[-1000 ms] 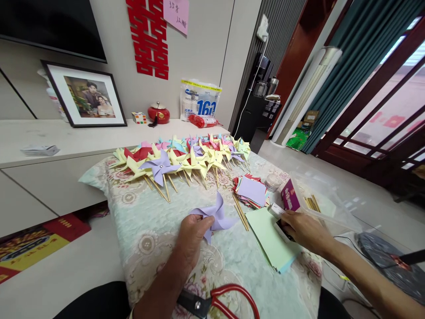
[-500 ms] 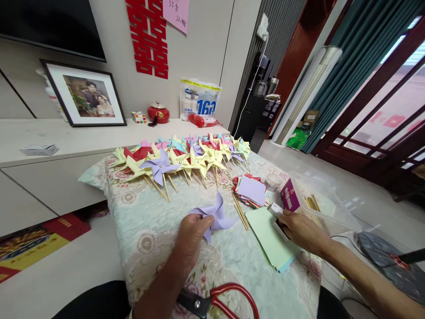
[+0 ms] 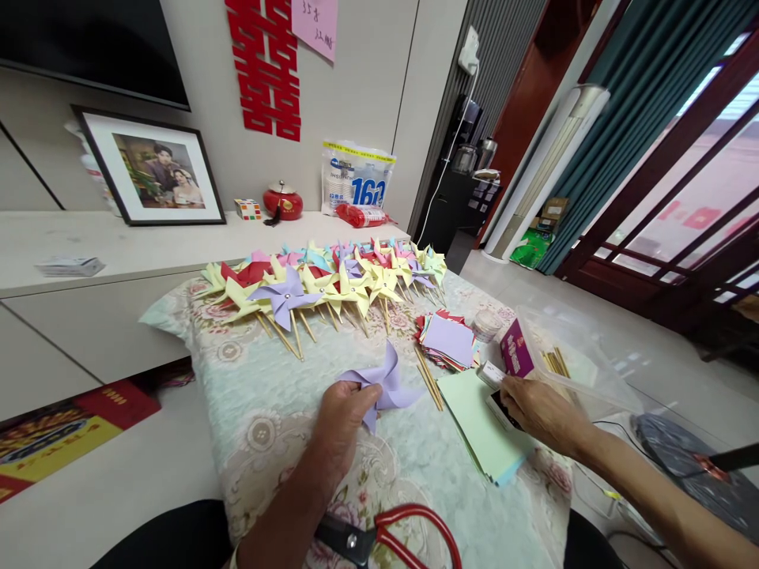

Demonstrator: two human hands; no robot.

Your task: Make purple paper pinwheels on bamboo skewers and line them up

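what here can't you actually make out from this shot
- Head view: what the right hand touches on the green paper stack; the fingers cover the small dark item.
- The purple pinwheel: its centre and any stick, hidden by the left hand.
- The red-handled scissors: handles cut off by the bottom edge, blades partly behind the left forearm.
- Writing on the pink note: too small, cut by the top edge.
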